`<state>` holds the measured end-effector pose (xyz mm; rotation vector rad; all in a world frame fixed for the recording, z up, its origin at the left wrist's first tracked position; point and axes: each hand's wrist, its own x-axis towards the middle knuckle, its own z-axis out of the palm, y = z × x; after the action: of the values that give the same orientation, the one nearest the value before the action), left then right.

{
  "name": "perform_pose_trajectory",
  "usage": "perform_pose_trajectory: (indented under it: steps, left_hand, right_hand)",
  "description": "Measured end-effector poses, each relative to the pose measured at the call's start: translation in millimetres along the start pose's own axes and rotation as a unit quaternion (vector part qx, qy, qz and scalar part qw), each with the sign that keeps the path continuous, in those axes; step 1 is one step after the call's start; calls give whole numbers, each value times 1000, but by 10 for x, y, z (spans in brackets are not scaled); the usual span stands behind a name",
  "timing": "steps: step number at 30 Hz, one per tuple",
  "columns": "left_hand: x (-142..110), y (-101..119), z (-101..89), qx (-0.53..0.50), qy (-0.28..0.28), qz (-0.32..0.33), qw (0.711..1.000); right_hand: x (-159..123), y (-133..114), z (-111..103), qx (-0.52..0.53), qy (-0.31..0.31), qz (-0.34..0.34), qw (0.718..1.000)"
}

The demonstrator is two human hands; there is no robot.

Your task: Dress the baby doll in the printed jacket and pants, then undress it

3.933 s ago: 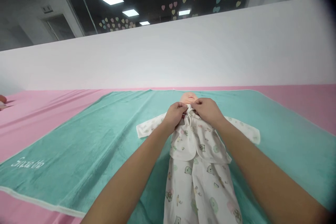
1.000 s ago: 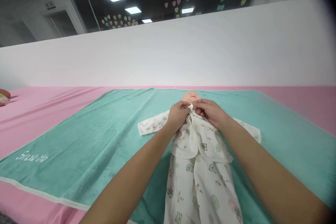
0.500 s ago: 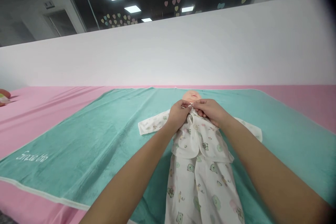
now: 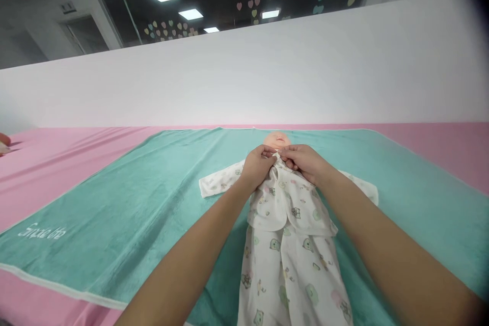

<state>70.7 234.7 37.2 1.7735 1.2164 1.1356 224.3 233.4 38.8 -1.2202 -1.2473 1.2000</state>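
A baby doll lies on its back, its head away from me, dressed in a white printed jacket and matching trousers. At the jacket's neckline, just below the chin, my left hand pinches one front edge. My right hand pinches the other edge close beside it, and the fingertips of both nearly meet. Below them the jacket front hangs slightly apart. The doll's sleeves stretch out to both sides. My fingers hide the collar fastening.
Under the doll is a teal blanket with white edging and white lettering, spread over a pink sheet. Behind stands a white padded wall below dark glass with heart stickers. An orange object sits at the far left edge.
Both hands keep their pinch at the neckline, with only slight finger movement. The whole view has shifted a little, so things appear slightly farther left.
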Motion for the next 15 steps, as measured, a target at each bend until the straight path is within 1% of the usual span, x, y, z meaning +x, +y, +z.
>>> perform_pose_trajectory:
  steps: [2,7,10,15]
  left_hand:
    - [-3,12,-3,3,-2,8,1000]
    - [-23,23,-2,36,2,47,998]
    - [-26,6,5,40,15,52,998]
    - [-12,-19,14,10,30,22,999]
  right_hand:
    - [-1,-15,-6,22,-7,17,1000]
    - [-13,-67,-39,77,-45,54,995]
    - [-13,-74,-44,63,-46,62,995]
    - [-18,-44,-10,14,-20,31,999]
